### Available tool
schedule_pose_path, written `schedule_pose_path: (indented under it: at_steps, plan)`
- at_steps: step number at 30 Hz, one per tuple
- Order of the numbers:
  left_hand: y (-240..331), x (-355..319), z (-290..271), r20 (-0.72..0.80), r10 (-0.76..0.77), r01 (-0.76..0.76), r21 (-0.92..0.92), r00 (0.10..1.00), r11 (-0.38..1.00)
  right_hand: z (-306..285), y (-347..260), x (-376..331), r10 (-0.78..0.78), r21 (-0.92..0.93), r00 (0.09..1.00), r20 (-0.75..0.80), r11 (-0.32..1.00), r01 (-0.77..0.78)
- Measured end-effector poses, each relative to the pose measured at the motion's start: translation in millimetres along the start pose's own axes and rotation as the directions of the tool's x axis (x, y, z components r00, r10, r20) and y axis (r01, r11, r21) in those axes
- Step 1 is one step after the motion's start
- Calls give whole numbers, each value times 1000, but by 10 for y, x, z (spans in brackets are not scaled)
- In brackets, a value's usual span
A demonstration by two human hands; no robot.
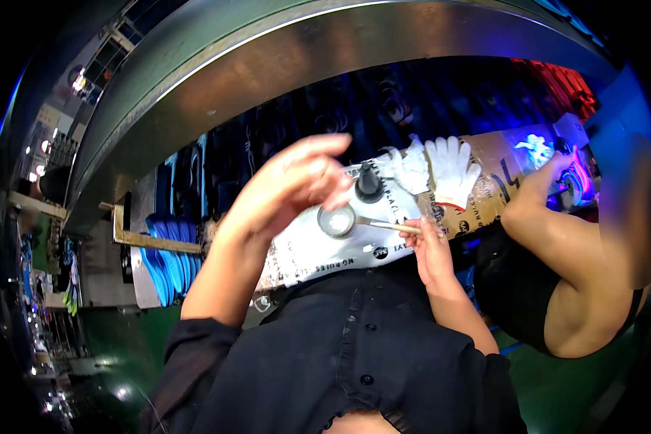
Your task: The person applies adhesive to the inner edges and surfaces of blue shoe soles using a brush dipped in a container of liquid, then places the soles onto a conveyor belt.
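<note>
A brush with a pale wooden handle (pixel 396 227) is gripped in my right hand (pixel 432 253), its tip pointing left. That tip lies beside the rim of a small round dish (pixel 336 221), which has something whitish in it. Raised above the bench, my left hand (pixel 300 177) is partly blurred; its fingers reach toward the right and I see nothing in them. Just behind the dish stands a black bottle (pixel 369 182) with a pointed top. White printed sheeting (pixel 304 253) lies under these things.
White knit gloves (pixel 450 170) lie on brown cardboard (pixel 488 173) to the right. A co-worker's arm (pixel 550 217) reaches over a shoe-like item (pixel 576 181) under violet light. Stacked blue curved pieces (pixel 168 257) stand at left. A metal rail (pixel 267 69) arches across the far side.
</note>
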State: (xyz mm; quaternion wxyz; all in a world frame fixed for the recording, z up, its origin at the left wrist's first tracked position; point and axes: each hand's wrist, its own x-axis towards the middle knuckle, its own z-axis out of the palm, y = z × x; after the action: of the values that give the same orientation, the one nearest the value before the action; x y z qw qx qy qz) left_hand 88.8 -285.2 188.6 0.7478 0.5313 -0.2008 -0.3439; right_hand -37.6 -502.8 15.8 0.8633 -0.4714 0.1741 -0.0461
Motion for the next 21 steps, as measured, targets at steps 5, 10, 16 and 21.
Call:
schedule_pose_path:
  at_steps: [5, 10, 16, 21]
  plan:
    - [-1250, -1703, -774, -585, -479, 295, -386, 654, 874, 268, 160, 230, 176, 63, 979, 103, 981, -183]
    - [-2494, -3385, -1120, -642, -611, 455, -419, 463, 785, 636, 436, 454, 198, 2, 975, 96, 980, -199]
    - [-2972, -3814, -1278, -677, -713, 329, -641, 184, 694, 499, 742, 561, 147, -55, 989, 36, 988, -145]
    - [-3586, -4149, -1636, -745, -662, 320, -611, 77, 724, 532, 479, 257, 244, -255, 967, -73, 933, -255]
